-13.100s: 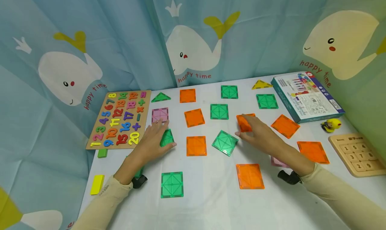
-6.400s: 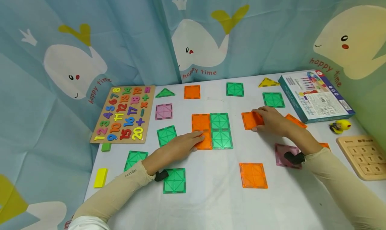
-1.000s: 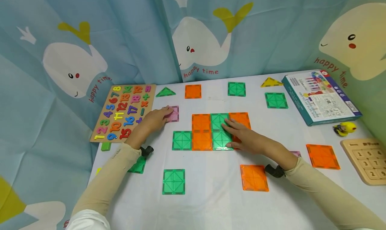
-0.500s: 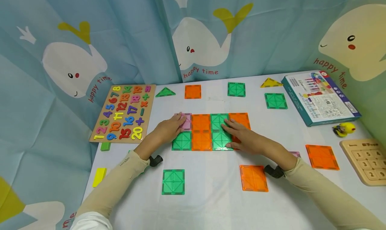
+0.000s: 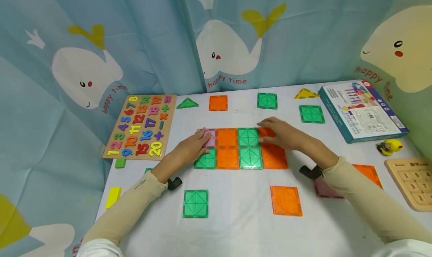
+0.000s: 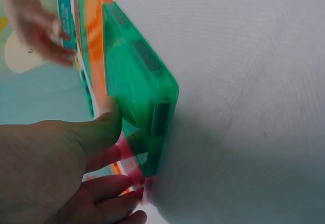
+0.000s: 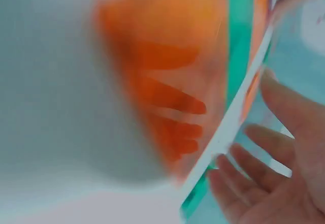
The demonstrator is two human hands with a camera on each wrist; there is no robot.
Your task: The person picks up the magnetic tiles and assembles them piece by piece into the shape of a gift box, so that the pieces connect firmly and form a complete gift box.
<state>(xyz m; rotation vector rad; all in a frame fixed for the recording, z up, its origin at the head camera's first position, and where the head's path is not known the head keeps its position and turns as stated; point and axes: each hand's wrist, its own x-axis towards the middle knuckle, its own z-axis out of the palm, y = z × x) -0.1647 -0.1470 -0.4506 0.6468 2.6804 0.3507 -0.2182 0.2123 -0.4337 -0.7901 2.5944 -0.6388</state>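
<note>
On the white table a two-row block of square magnetic tiles lies edge to edge. A pink tile forms its far left corner, with a green tile below it. My left hand rests at that end, fingers on the pink tile, and in the left wrist view its thumb touches the green tile. At the right end are orange tiles; the far one is partly hidden under my right hand. In the right wrist view, that hand's fingers are extended and hold nothing.
Loose tiles lie around: green, orange, a purplish one under the right forearm, others along the back. A number board stands left; a box, a yellow figurine and a wooden number puzzle are at right.
Scattered tiles have become a joined block. Within the last second my left hand slid the pink tile toward me and right against it; my right hand moved off the green tiles toward the right.
</note>
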